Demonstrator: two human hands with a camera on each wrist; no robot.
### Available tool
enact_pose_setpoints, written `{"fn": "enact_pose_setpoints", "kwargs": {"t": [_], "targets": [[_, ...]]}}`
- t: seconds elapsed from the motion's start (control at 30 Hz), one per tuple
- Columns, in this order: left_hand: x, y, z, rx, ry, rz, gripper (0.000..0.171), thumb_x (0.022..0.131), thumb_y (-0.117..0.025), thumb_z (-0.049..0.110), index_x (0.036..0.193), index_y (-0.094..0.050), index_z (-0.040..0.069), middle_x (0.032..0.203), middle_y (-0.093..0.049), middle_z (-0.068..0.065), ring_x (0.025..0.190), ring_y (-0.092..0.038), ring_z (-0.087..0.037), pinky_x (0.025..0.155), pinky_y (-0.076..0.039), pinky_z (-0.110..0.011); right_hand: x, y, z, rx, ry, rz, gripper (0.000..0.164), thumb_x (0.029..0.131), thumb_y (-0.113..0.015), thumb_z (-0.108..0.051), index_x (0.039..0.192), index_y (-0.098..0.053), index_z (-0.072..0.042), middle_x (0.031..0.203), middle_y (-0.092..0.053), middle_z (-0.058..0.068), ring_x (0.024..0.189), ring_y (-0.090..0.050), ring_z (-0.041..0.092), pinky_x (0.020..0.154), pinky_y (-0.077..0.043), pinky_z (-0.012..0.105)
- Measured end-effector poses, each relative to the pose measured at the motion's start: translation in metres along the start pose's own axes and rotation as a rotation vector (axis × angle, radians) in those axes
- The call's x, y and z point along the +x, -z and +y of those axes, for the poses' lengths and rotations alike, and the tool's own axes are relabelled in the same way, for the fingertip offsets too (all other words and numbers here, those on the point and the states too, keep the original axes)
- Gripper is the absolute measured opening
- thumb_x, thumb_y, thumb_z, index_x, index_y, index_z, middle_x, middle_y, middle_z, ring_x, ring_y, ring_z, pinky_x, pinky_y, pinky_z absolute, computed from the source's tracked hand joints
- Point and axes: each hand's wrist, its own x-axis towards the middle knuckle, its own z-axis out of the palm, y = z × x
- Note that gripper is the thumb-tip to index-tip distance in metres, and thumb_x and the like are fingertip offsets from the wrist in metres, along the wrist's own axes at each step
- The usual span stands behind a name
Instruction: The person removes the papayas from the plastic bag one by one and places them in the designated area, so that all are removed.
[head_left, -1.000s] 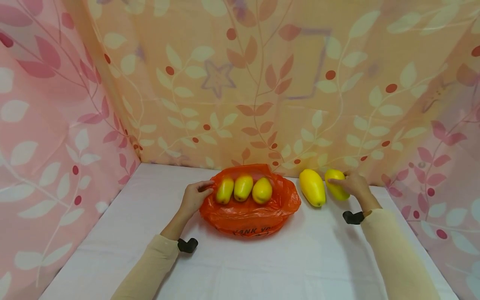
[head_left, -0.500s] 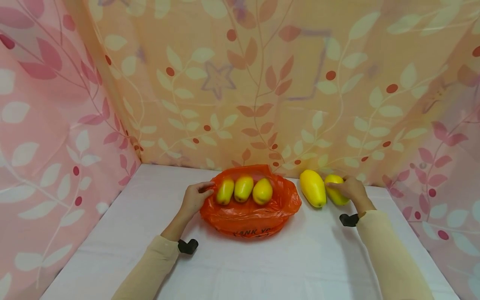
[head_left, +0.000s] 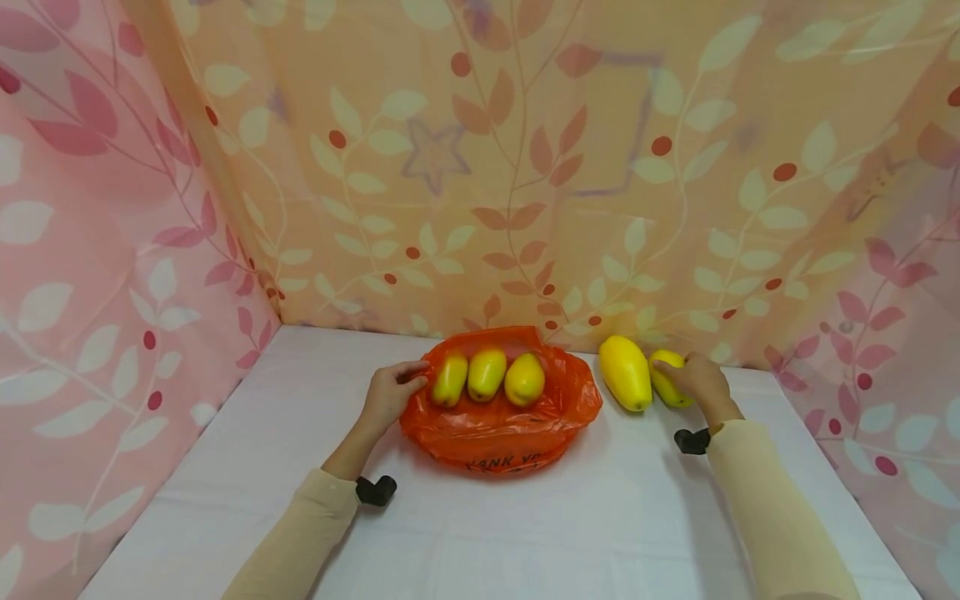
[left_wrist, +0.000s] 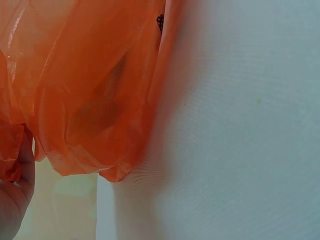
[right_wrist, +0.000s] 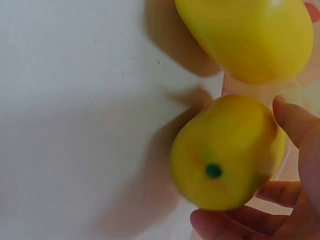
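An orange-red plastic bag (head_left: pixel 495 433) with dark printed lettering lies mid-table, its mouth facing up. Three yellow-green mangoes (head_left: pixel 487 375) sit in a row within it. At the bag's left rim, my left hand (head_left: pixel 386 400) pinches the plastic between thumb and fingers; the left wrist view shows the bag (left_wrist: pixel 95 100) gathered at those fingers. To the right of the bag, my right hand (head_left: pixel 708 383) holds another mango (right_wrist: pixel 227 155), thumb along one side and fingers curled round the other. Close beside it lies a larger, elongated yellow fruit (head_left: pixel 626 375).
A white cloth covers the table (head_left: pixel 480 533). Behind it hangs a floral yellow curtain (head_left: pixel 375 208), close to the bag and fruit. Pink floral curtains (head_left: pixel 97 333) border both sides.
My right hand and forearm have shifted slightly left, and the mango in that hand has come slightly lower. My left hand and the bag have stayed in place.
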Motion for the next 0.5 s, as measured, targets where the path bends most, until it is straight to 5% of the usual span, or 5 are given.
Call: {"fn": "enact_pose_setpoints", "kwargs": {"t": [0.5], "targets": [[-0.0012,0.0018,0.0035,-0.012,0.021,-0.015,0.031,0.092,-0.064,0.007,0.122,-0.067,0.003,0.123,-0.066,-0.019,0.117,-0.06,-0.03,0.1,-0.052,-0.043,-0.0105,0.0052,0.004,0.018,0.007,-0.028,0.096,0.093,-0.04,-0.067,0.136,-0.031,0.018,0.131,-0.042,0.039,0.106,-0.047,0.047,0.1,-0.041,0.06]]}}
